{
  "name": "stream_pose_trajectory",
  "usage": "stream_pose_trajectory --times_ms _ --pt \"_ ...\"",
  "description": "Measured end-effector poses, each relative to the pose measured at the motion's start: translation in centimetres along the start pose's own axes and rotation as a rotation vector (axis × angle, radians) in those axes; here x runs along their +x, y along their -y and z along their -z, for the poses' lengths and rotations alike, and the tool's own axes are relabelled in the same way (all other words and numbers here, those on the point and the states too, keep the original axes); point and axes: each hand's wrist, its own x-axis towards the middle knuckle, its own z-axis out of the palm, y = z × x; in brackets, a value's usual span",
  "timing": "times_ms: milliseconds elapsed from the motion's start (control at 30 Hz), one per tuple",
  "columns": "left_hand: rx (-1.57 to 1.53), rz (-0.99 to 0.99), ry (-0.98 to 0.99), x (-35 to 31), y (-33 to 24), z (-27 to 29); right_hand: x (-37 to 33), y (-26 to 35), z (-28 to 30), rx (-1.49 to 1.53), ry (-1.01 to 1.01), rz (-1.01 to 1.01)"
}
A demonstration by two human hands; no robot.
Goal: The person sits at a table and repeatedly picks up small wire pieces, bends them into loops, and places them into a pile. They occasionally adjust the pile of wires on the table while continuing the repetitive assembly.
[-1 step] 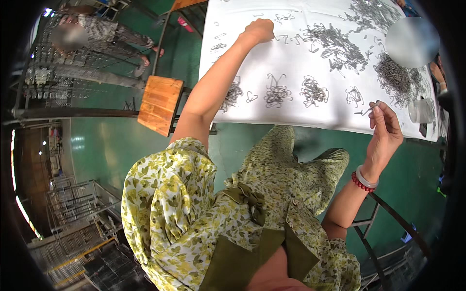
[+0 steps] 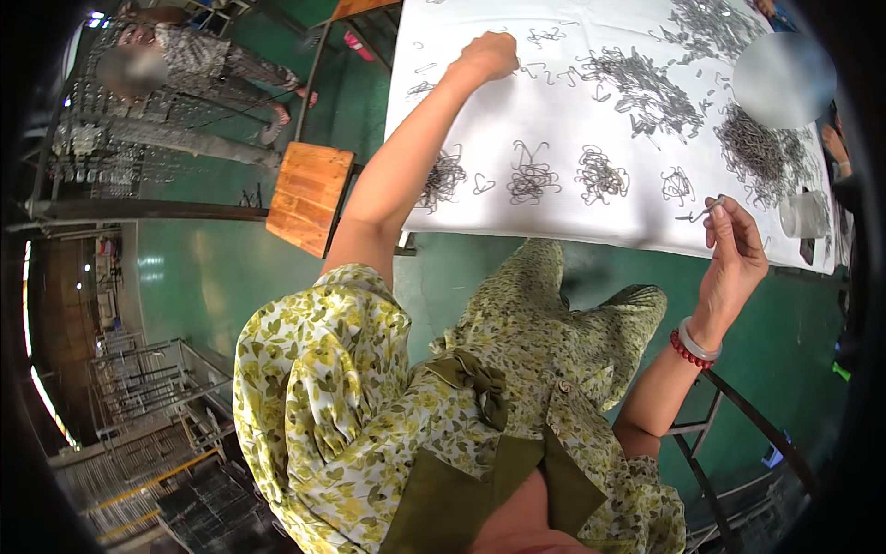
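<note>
My left hand [image 2: 492,57] reaches over the far left part of a white-covered table [image 2: 554,115]. Its fingers are curled down and closed; anything in them is hidden. Beside its fingertips lie a few bent wire hooks [image 2: 544,72]. Past the table's near right edge, my right hand [image 2: 736,245] pinches a small grey metal hook [image 2: 694,216] between thumb and fingers. Along the near side lie separate heaps of hooks, among them a tangled pile [image 2: 532,183], another pile [image 2: 602,175] and a smaller one [image 2: 677,186] close to my right hand.
Grey metal pieces [image 2: 646,92] lie scattered mid-table, with a dense dark heap [image 2: 752,148] farther right. A clear container [image 2: 803,214] stands at the right edge. A wooden stool [image 2: 309,196] is by the left corner. Another person [image 2: 194,55] sits at far left; a hand [image 2: 835,148] shows at right.
</note>
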Motion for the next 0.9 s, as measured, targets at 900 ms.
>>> stream_pose_trajectory --times_ms 900 --pt "-0.001 -0.026 -0.331 -16.2 4.8 -1.7 0.3 2.5 0.8 -0.004 -0.035 0.069"
